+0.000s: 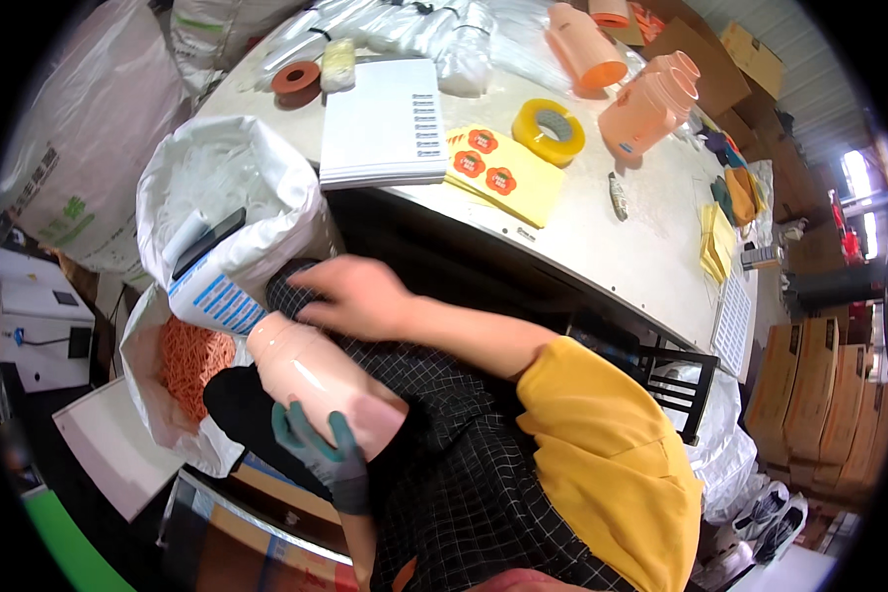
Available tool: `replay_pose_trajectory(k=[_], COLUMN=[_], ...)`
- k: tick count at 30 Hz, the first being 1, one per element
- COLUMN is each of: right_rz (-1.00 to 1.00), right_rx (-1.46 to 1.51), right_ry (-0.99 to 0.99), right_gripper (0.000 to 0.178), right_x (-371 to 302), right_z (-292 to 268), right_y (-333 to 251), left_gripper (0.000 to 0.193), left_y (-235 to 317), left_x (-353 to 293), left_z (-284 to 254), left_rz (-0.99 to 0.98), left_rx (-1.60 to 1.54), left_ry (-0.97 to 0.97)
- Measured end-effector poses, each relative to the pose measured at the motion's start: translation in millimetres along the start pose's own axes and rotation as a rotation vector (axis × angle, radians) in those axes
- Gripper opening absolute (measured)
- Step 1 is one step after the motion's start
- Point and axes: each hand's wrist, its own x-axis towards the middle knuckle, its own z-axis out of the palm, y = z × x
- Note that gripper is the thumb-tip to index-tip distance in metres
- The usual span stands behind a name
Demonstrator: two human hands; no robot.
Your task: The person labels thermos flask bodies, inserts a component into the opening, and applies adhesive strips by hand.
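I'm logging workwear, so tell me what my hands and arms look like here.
Your left hand wears a grey glove with teal fingertips and a darker cuff. Your right hand is ungloved, its arm in a loose, short yellow sleeve.

A head-worn fisheye looks down at the hands (363, 296).

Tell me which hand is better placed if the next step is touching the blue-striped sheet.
Probably the right hand: bare, seemingly empty, near the blue-striped sheet; the gloved left hand holds the peach bottle.
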Motion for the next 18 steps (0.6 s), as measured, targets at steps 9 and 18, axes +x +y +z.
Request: replay_pose_trajectory(k=[9,18], right_rz=[0.788,0.942], right_rx=[-1.272,-0.960], right_ry=[0.500,0.587], right_gripper=[0.031,0.034], right_x=[-189,-196], right_z=[-318,-337], right_y=[217,222], left_gripper=[0.055,0.058], left_y=[-2,95], left_x=[32,156], left_z=[-12,20], left_rz=[0.251,0.650], left_rx=[0.194,-0.006], left_ry=[0.009,-0.264])
